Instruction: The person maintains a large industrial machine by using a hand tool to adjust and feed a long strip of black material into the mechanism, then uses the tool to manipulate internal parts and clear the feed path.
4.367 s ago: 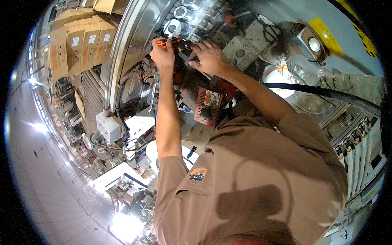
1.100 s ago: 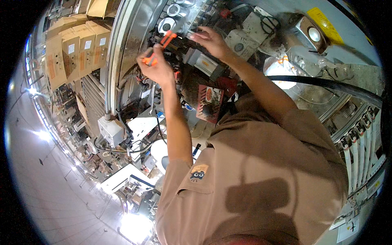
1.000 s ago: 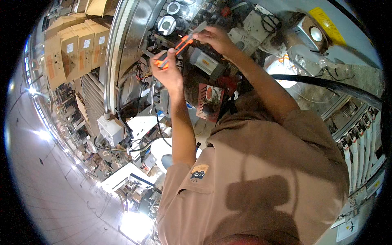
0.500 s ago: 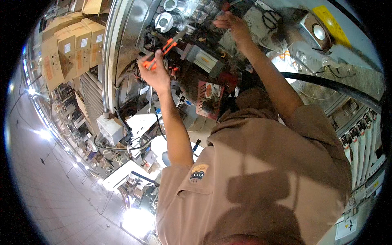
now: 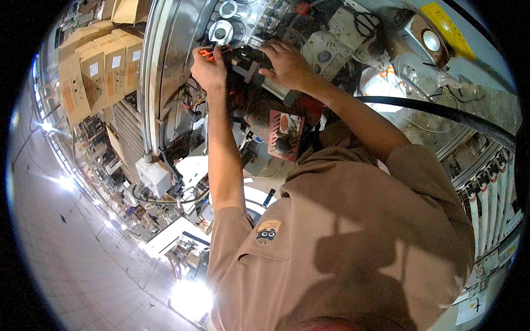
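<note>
Fingers of the left hand (image 5: 210,70) are clamped on an orange tool (image 5: 206,54), which sits between thumb and fingers at twelve o'clock from the palm; its far end is hard to make out. At three o'clock, the right hand (image 5: 288,64) has thumb and fingers apart beside dark machine parts (image 5: 241,57); whether they touch, I cannot tell. Using the tool among these parts seems the step in hand, and the next move appears to call for a steady left grip. Farther out, a silver cup (image 5: 228,32) stands near at one o'clock from the left hand, brown cartons (image 5: 98,71) at nine.
</note>
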`<action>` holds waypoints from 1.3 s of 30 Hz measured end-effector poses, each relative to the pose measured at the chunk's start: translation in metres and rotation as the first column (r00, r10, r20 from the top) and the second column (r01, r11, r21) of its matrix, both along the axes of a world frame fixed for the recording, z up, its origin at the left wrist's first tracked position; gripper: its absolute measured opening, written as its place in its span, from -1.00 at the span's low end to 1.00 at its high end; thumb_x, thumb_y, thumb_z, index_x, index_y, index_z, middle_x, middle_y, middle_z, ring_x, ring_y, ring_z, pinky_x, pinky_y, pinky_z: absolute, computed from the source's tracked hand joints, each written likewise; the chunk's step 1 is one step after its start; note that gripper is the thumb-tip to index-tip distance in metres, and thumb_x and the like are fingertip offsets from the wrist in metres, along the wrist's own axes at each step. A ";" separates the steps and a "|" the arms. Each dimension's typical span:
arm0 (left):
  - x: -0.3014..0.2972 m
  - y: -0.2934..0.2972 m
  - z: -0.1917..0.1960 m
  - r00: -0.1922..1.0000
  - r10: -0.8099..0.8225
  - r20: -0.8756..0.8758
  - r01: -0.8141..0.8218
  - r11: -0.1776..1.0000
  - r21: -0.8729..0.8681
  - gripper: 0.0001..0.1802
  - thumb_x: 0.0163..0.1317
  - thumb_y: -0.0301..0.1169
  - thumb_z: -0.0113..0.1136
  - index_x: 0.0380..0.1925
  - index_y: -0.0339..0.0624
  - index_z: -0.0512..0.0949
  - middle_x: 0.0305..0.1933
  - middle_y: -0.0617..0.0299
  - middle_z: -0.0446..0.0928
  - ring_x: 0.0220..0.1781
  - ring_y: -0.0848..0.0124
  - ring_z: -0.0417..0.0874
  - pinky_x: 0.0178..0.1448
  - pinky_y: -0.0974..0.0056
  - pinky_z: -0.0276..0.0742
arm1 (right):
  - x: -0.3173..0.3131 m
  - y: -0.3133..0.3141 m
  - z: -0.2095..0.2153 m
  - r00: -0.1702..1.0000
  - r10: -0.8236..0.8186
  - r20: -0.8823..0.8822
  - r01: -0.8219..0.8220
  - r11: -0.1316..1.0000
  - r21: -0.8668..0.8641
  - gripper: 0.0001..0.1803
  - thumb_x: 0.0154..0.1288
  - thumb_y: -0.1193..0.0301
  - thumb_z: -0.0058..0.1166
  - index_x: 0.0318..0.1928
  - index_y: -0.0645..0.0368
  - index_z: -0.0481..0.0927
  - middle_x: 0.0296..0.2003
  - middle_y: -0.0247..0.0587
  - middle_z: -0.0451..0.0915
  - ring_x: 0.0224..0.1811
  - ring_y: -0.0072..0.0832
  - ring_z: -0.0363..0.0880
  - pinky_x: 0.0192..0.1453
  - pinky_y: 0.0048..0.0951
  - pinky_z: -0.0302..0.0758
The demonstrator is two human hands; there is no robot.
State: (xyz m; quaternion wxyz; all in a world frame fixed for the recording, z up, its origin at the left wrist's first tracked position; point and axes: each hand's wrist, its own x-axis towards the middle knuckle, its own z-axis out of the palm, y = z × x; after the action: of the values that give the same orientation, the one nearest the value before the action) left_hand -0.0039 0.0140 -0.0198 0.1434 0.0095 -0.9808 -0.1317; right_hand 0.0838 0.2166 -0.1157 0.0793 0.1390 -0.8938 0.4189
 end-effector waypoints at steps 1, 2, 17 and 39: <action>0.000 0.002 0.000 1.000 0.001 -0.006 -0.001 1.000 0.001 -0.55 0.23 -0.07 0.52 -0.17 -0.21 0.62 -0.34 -0.06 0.74 -0.27 -0.03 0.81 -0.15 0.01 0.69 | 0.000 0.000 -0.001 1.000 -0.013 -0.010 0.013 1.000 -0.019 -0.25 0.42 -0.04 0.17 0.42 0.17 0.38 0.32 0.10 0.48 0.41 0.07 0.41 0.58 0.07 0.25; 0.000 0.003 -0.001 1.000 0.003 -0.013 -0.003 1.000 0.002 -0.55 0.23 -0.08 0.52 -0.18 -0.21 0.62 -0.35 -0.06 0.74 -0.27 -0.02 0.81 -0.15 0.02 0.69 | 0.000 -0.001 -0.002 0.999 -0.026 -0.019 0.025 0.999 -0.038 -0.25 0.41 -0.06 0.16 0.39 0.19 0.41 0.28 0.10 0.51 0.37 0.08 0.44 0.58 0.09 0.24; 0.003 -0.003 -0.002 1.000 0.005 -0.022 -0.003 0.995 0.098 -0.53 0.26 -0.10 0.52 -0.16 -0.28 0.59 -0.40 -0.02 0.72 -0.36 0.11 0.80 -0.23 0.10 0.68 | -0.003 -0.003 -0.002 0.998 0.032 0.050 -0.026 0.993 -0.118 -0.35 0.40 -0.03 0.22 0.29 0.15 0.49 0.14 0.09 0.58 0.24 0.11 0.52 0.41 0.10 0.41; 0.004 0.020 0.000 0.998 0.004 -0.069 0.003 0.995 0.104 -0.58 0.27 -0.15 0.47 -0.18 -0.27 0.56 -0.38 -0.08 0.73 -0.29 -0.07 0.80 -0.16 -0.01 0.66 | -0.006 -0.003 -0.003 1.000 0.003 0.004 -0.003 0.989 -0.146 -0.41 0.28 0.11 0.37 0.18 0.15 0.53 0.03 0.00 0.61 0.15 0.05 0.56 0.21 0.03 0.53</action>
State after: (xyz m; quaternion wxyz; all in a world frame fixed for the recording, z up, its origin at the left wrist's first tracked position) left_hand 0.0006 0.0340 -0.0202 0.1764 0.0125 -0.9671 -0.1829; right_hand 0.0773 0.2140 -0.1188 0.0866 0.1332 -0.8608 0.4834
